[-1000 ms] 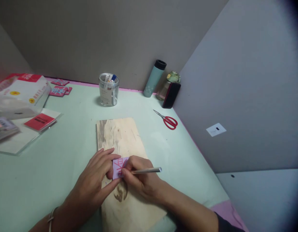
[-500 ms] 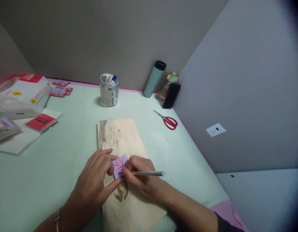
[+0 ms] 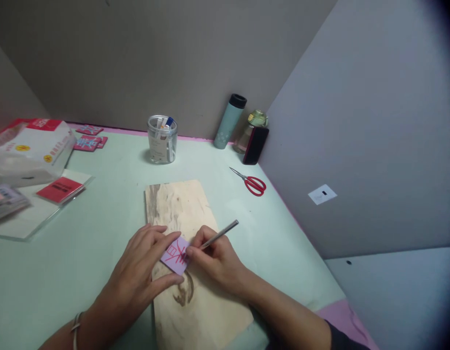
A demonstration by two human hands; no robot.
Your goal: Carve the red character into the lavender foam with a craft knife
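A small lilac square block (image 3: pixel 172 265) with red strokes drawn on it rests on a wooden board (image 3: pixel 210 311). My left hand (image 3: pixel 142 262) grips the block between thumb and index finger at its edges, while the other fingers lie over the board's left side. In my right hand (image 3: pixel 213 260) is a slim silver pen-shaped tool (image 3: pixel 225 233), held like a pen and slanting up to the right. Its tip is hidden behind my fingers at the block's right edge, so I cannot tell its kind exactly.
Red-handled scissors (image 3: pixel 254 184) lie right of the board. Behind stand a clear cup of pens (image 3: pixel 162 141), a teal flask (image 3: pixel 230 121), a green-lidded bottle (image 3: pixel 243 138) and a phone (image 3: pixel 256 146). To the left are a plastic bag (image 3: pixel 38 146), red squares (image 3: pixel 86 142) and packets (image 3: pixel 60 189).
The lilac block has turned clockwise under my left hand, whose index finger now stretches along its top edge. The silver tool's rear end has swung upward. The view has shifted slightly.
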